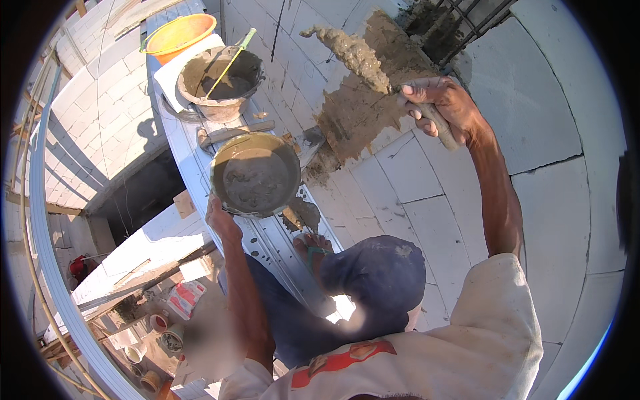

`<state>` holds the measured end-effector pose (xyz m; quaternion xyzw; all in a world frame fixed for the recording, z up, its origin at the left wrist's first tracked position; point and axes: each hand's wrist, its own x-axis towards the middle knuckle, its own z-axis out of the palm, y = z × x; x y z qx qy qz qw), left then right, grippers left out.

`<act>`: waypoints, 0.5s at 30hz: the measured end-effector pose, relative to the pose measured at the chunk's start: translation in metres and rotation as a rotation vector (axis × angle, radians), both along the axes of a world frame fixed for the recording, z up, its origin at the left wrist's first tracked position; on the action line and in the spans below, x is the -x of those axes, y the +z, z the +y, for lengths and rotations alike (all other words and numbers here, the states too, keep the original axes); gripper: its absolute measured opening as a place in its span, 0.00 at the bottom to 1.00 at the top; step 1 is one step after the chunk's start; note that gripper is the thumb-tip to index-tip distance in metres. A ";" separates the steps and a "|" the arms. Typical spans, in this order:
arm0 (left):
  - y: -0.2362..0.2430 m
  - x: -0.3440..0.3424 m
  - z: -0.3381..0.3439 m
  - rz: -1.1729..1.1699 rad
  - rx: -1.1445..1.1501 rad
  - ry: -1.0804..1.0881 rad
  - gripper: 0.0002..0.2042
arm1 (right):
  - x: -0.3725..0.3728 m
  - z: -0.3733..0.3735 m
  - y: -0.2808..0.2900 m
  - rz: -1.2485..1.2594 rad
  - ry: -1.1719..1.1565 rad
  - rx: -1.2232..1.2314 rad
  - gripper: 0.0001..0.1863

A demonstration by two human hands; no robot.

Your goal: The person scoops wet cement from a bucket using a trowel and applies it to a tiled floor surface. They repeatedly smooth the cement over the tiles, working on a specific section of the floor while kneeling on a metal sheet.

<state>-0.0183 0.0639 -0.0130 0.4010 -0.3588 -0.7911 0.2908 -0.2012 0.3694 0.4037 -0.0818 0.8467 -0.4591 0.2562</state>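
Note:
My left hand (225, 221) grips the near left side of a round bowl (283, 155) with grey wet mortar inside. Some of its fingers are hidden under the bowl. Raised at the right, my right hand (445, 108) is closed around the handle of a trowel (437, 127). A thick heap of mortar (353, 57) covers the trowel's blade, which points up and left. Behind the blade, the white block wall (427, 217) bears a brown patch of spread mortar (360, 117). A hammer (240, 132) lies just beyond the bowl.
A mortar-stained bucket (220, 110) with a green-handled stick (233, 63) and an orange bucket (177, 35) stand farther along the metal planking (270, 243). Steel bars (470, 23) rise at top right. A dark opening (150, 193) lies left; several containers (172, 337) sit below.

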 end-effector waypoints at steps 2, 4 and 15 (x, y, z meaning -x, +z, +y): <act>-0.002 0.004 0.007 0.015 -0.016 -0.021 0.19 | 0.020 0.034 0.023 0.001 -0.201 0.162 0.15; 0.000 -0.007 -0.011 -0.001 0.042 0.005 0.19 | 0.027 0.046 0.000 0.095 -0.300 0.287 0.19; -0.002 -0.004 -0.001 0.125 0.160 -0.127 0.21 | -0.009 -0.019 -0.163 0.836 0.290 -0.336 0.20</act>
